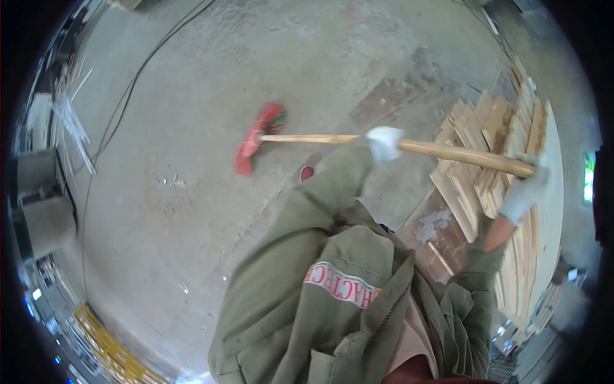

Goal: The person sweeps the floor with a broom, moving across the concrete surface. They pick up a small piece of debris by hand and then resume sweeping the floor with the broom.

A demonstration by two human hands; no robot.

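Observation:
A broom with a red head point(251, 144) and green bristles is held out over the concrete floor, its long wooden handle point(448, 152) running to the right. My left hand point(385, 144), in a white glove, is closed around the middle of the handle. Near the handle's far right end, my right hand point(526, 192), also gloved in white, grips it; that glove is slightly blurred. The tip of a red shoe point(307, 173) shows below the left forearm.
Wooden boards point(492, 150) lie piled on the right, close to my right hand. A dark cable point(131, 86) runs along the floor at left. Small debris point(174, 182) dots the concrete. Grey boxy objects point(48, 224) stand at the left edge, a yellow structure point(112, 349) at lower left.

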